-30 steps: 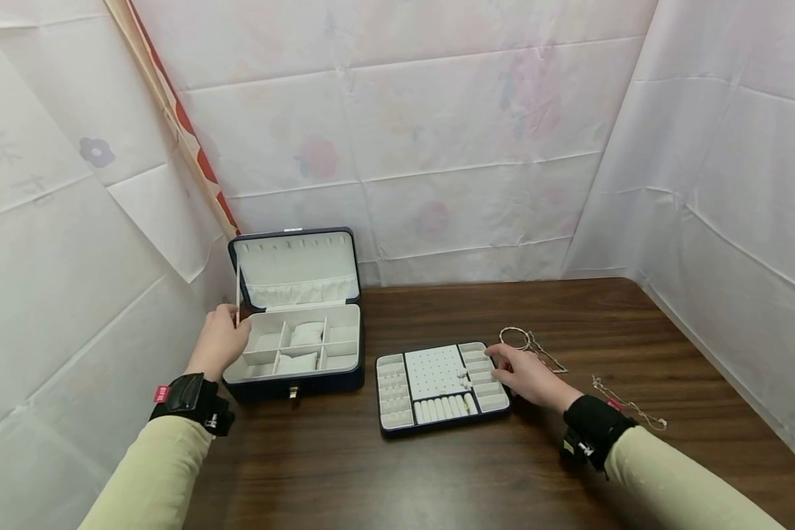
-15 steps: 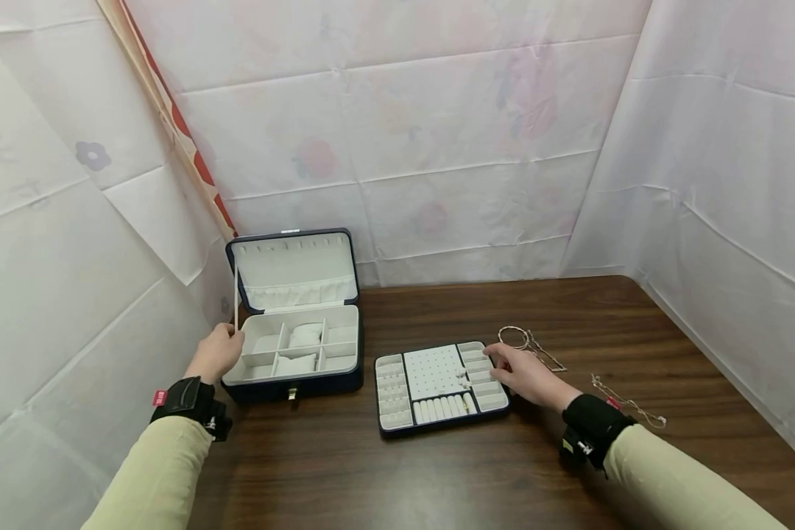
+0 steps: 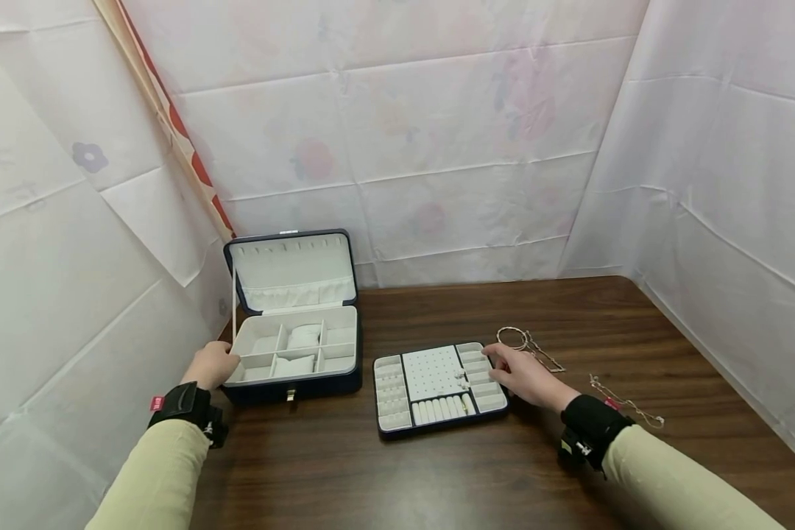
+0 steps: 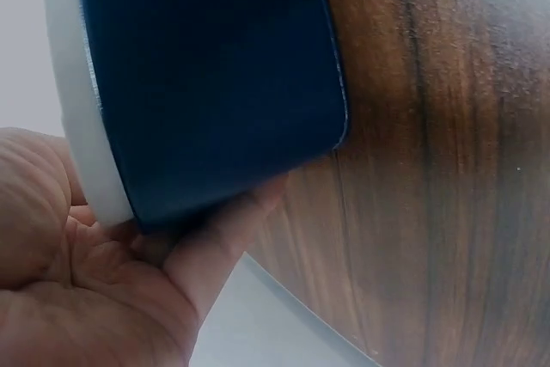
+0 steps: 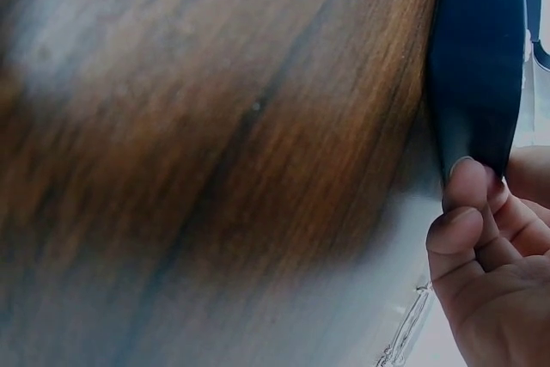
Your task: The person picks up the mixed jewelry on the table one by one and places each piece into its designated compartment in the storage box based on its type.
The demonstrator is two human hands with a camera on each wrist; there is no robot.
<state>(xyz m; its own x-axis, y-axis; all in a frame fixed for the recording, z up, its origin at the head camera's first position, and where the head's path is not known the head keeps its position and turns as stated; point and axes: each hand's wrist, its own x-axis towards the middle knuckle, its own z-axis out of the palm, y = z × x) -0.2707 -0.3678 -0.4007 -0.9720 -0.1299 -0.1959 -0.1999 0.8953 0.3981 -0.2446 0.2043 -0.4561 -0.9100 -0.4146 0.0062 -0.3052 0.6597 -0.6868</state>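
An open navy jewelry box (image 3: 331,384) with a white divided inside and two small cushions stands on the left of the table. My left hand (image 3: 212,365) grips its left wall near the front. The left wrist view shows fingers (image 4: 225,242) along the blue outer side and the thumb side of the hand by the white rim. A navy-edged jewelry tray (image 3: 394,434) with ring rolls and a pegboard-like panel lies to the right of the box. My right hand (image 3: 526,374) pinches the tray's right edge, with the thumb over the rim and fingertips (image 5: 467,182) against the outside.
Beyond the right hand lie a bangle (image 3: 511,338) and a chain (image 3: 547,359). Another thin chain (image 3: 626,402) rests farther right on the brown table (image 3: 437,486). The box lid (image 3: 293,269) stands raised, with a ribbon strap at its left. White cloth hangs around the table.
The left hand has slid down and toward me, from the lid's ribbon strap to the box's left wall. The right hand stays at the tray's edge; box and tray have not visibly moved.
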